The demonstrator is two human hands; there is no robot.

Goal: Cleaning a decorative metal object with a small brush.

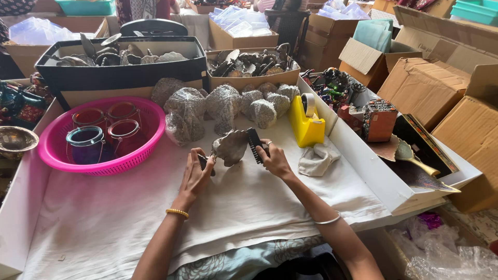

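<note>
left hand (pixel 198 167) pinches the stem of a leaf-shaped metal dish (pixel 230 147), held just above the white cloth (pixel 104 218) | right hand (pixel 272 158) grips a black brush (pixel 254 145) against its edge | mesh-wrapped pieces (pixel 223 106) piled behind look done | boxes of bare dishes (pixel 119 54) left

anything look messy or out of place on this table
Nothing is spilled or broken. A crumpled white cloth lies loose beside the yellow tape dispenser. The left hand and right hand hold a silver leaf-shaped dish and a black brush.
</note>
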